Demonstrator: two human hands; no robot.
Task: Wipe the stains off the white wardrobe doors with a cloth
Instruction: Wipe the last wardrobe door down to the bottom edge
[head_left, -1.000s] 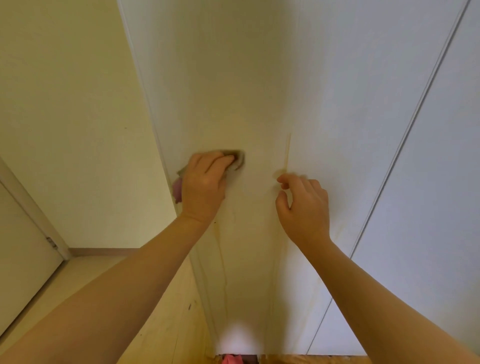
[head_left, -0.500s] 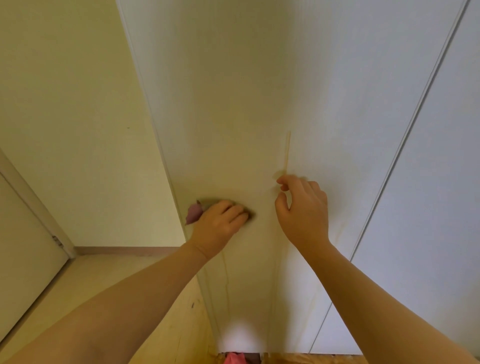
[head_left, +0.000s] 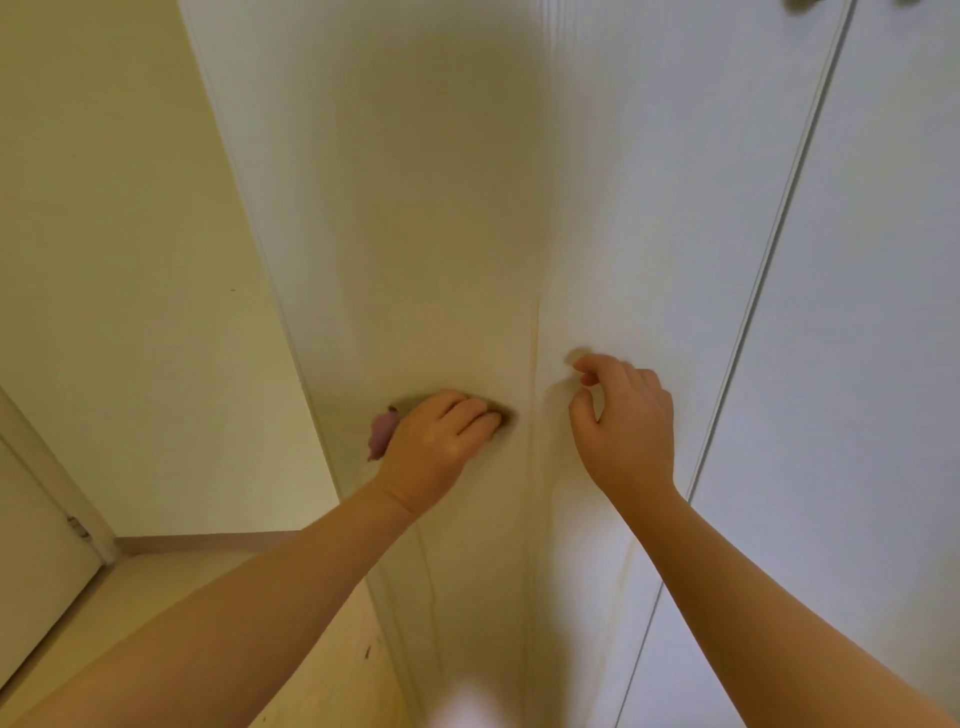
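Observation:
The white wardrobe door (head_left: 447, 218) fills the middle of the view. A faint yellowish streak (head_left: 535, 353) runs down it between my hands, and another thin stain line (head_left: 427, 566) shows below my left wrist. My left hand (head_left: 441, 441) presses a cloth (head_left: 382, 431) against the door; only a pinkish-purple corner sticks out at the left, the remainder being hidden under the hand. My right hand (head_left: 621, 421) rests against the door to the right of the streak, fingers curled, holding nothing.
A second white door panel (head_left: 857, 312) stands to the right past a vertical gap. A cream wall (head_left: 130, 260) lies to the left, with a door frame (head_left: 57, 483) at the lower left and wooden floor (head_left: 171, 587) below.
My left hand slid the cloth down the door from about level with my right fingertips to lower, then stayed near there. My right hand kept its place on the door.

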